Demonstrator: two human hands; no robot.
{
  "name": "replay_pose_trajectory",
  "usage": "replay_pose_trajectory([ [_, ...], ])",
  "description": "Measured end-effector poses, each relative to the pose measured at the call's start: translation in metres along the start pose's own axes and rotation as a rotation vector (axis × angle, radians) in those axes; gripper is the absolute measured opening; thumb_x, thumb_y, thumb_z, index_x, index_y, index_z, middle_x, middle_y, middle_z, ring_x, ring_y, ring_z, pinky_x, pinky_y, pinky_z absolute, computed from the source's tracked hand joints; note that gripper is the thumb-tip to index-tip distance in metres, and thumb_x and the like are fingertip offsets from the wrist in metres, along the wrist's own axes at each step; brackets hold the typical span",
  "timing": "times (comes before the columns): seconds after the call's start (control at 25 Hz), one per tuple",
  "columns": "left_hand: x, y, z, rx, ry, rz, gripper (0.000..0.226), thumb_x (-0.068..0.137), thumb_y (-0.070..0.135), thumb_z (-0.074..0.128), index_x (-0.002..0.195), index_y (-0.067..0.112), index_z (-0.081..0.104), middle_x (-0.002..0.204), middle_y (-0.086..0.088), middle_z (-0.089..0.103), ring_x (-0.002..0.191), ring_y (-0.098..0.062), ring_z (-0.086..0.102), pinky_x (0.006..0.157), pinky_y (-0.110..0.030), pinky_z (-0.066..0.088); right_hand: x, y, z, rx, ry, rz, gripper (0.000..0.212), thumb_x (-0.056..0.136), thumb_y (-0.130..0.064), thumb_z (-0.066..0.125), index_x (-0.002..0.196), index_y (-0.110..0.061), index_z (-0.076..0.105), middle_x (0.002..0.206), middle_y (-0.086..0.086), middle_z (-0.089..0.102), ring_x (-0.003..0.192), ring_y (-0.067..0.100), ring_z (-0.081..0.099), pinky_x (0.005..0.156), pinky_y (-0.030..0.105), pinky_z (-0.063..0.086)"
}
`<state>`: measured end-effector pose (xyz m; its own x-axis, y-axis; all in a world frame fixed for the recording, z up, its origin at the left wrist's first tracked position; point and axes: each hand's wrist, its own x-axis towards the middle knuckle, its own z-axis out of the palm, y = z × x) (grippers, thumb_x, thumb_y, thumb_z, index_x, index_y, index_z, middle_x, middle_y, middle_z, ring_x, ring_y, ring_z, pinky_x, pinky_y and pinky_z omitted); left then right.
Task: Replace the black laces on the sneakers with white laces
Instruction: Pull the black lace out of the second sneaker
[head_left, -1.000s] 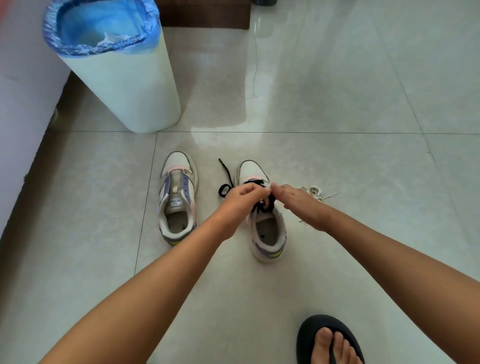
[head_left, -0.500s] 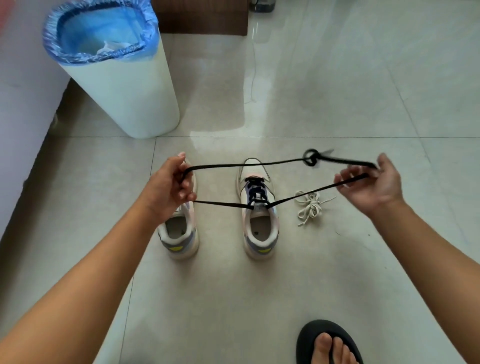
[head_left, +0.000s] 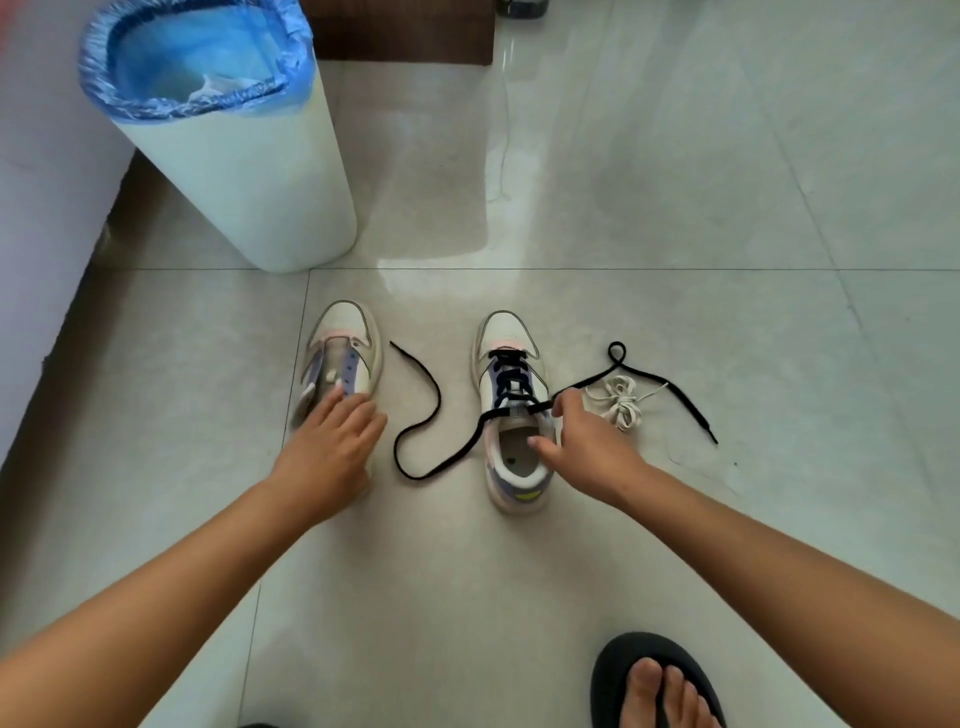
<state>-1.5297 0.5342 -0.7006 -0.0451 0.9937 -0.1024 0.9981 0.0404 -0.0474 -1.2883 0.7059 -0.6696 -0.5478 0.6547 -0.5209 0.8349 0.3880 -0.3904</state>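
Showing at 5 o'clock, nearest the camera, is a bare foot in a black slipper on the tiled floor. Both forearms reach forward from 7 and 4 o'clock. The left hand lies with straight fingers on the heel end of the left sneaker, which has no lace; its grip is flat and holds nothing. The right hand is at the collar of the right sneaker, thumb at the opening and fingertips by the black lace; I cannot tell whether that grip pinches the lace. The lace is threaded through the right sneaker's eyelets, one end curling on the floor between the shoes, the other running toward 2 o'clock. Just beside the right sneaker, at 2 o'clock, lies a bundled white lace. Far off at 11 o'clock stands a white bin with a blue liner.
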Motion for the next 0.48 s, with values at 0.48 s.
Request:
replay_pose_trajectory([
  [0.48,0.092,0.122,-0.042,-0.696,-0.03,-0.708,0.051,0.082,0.025,0.06,0.125,0.009,0.038,0.127,-0.008,0.042,0.117,-0.026,0.045,0.086,-0.033,0.039,0.01,-0.014,-0.002,-0.131,0.176,-0.076,0.03,0.088,-0.029,0.051,0.107,-0.012,0.034,0.092,0.01,0.063,0.086,0.033,0.06,0.061,0.034,0.033],
])
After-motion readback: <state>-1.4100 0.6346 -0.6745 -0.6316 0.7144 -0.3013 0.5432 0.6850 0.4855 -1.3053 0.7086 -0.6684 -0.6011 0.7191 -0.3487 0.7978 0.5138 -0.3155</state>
